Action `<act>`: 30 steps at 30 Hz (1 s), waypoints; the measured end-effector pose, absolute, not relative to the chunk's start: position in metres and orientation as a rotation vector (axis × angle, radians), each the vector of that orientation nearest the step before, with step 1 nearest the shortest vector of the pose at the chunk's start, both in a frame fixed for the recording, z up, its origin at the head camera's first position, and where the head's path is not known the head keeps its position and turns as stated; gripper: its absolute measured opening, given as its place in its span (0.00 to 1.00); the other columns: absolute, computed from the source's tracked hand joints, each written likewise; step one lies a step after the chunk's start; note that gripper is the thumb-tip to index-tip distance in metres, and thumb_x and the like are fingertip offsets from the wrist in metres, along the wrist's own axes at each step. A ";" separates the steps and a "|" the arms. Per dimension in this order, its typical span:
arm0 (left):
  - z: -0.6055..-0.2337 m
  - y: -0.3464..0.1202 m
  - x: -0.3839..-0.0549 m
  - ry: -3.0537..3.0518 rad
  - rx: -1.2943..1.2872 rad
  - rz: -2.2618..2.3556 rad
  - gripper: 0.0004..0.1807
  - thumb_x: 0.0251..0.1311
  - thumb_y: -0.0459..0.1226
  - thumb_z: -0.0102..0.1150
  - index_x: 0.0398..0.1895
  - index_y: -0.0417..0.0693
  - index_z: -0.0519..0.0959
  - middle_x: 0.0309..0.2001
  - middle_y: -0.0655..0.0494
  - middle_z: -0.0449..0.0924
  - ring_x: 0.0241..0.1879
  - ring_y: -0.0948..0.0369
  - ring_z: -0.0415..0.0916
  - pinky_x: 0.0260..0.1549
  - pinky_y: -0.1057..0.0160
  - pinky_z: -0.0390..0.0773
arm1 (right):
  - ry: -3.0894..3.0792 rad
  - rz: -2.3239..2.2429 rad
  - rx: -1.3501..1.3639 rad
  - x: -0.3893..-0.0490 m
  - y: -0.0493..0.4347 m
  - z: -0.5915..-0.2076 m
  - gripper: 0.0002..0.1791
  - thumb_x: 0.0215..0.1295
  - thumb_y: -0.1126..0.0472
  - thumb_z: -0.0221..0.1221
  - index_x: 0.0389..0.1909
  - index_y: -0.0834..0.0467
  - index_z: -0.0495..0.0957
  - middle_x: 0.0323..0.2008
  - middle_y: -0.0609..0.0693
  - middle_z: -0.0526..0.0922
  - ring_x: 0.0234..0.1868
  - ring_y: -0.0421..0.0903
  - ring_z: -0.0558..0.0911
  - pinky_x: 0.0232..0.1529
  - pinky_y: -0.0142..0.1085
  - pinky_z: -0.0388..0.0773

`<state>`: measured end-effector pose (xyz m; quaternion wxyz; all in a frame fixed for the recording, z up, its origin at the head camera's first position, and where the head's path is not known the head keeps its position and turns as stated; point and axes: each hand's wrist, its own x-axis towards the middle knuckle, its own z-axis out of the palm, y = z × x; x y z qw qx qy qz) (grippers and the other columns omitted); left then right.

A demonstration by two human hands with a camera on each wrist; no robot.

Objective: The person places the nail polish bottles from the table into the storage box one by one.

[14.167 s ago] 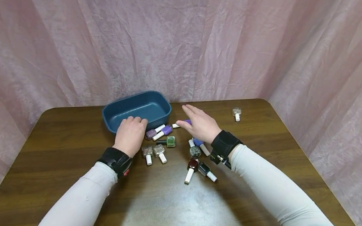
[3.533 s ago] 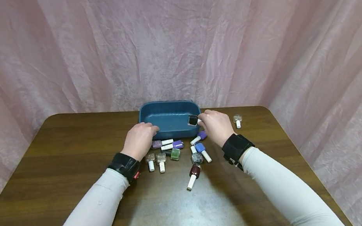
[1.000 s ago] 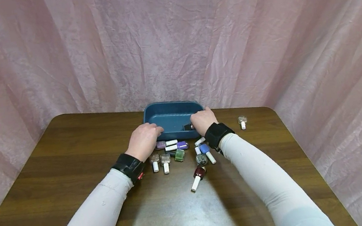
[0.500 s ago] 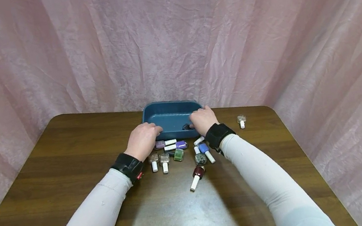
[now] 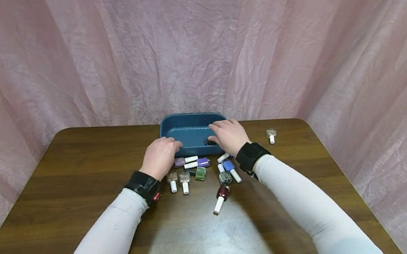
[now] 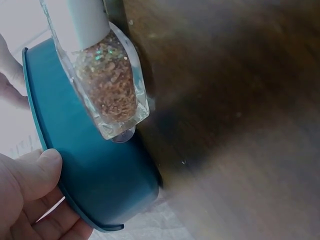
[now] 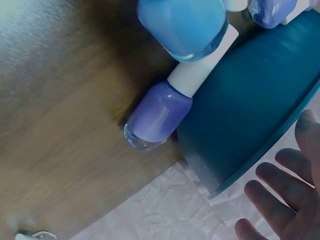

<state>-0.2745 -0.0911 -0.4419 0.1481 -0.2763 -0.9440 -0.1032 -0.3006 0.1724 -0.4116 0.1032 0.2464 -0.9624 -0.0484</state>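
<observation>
Blue tub (image 5: 185, 136) is pinched at its near left rim by left hand (image 5: 160, 156). Right hand (image 5: 230, 135) is held over right end, fingers spread; dark bottle (image 5: 209, 142) partly seen inside. Bottle-placing apparently underway; next, dark red nail polish bottle (image 5: 222, 194) might be grasped.

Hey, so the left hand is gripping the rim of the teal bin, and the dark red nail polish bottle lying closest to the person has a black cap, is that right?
Not quite: the head view shows the dark red nail polish bottle with a white cap, not a black one. The left hand does grip the rim of the teal bin, and that bottle lies closest.
</observation>
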 end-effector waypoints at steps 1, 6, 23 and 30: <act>-0.442 -0.091 -0.275 -2.715 -0.794 -0.295 0.13 0.74 0.24 0.65 0.51 0.46 0.93 0.45 0.51 0.92 0.47 0.52 0.87 0.53 0.53 0.87 | -2.834 -0.127 0.734 -0.300 0.173 -0.411 0.30 0.84 0.45 0.59 0.76 0.58 0.78 0.71 0.57 0.82 0.73 0.55 0.79 0.79 0.53 0.69; -0.441 -0.093 -0.274 -2.718 -0.788 -0.286 0.14 0.73 0.24 0.65 0.50 0.46 0.93 0.44 0.51 0.92 0.47 0.52 0.87 0.53 0.53 0.87 | -2.795 -0.073 0.750 -0.296 0.179 -0.413 0.34 0.84 0.42 0.59 0.79 0.59 0.74 0.73 0.58 0.80 0.75 0.56 0.77 0.80 0.52 0.67; -0.437 -0.089 -0.272 -2.714 -0.798 -0.287 0.13 0.73 0.24 0.65 0.50 0.46 0.93 0.44 0.51 0.92 0.47 0.52 0.88 0.54 0.52 0.87 | -2.827 -0.026 0.703 -0.277 0.205 -0.415 0.46 0.83 0.34 0.56 0.87 0.59 0.60 0.83 0.59 0.66 0.84 0.57 0.64 0.84 0.56 0.58; -0.439 -0.091 -0.271 -2.685 -0.808 -0.300 0.13 0.72 0.23 0.65 0.49 0.46 0.93 0.43 0.51 0.92 0.46 0.51 0.87 0.54 0.50 0.86 | -2.800 -0.034 0.705 -0.270 0.215 -0.416 0.47 0.82 0.35 0.57 0.87 0.60 0.60 0.83 0.59 0.66 0.84 0.58 0.64 0.83 0.57 0.59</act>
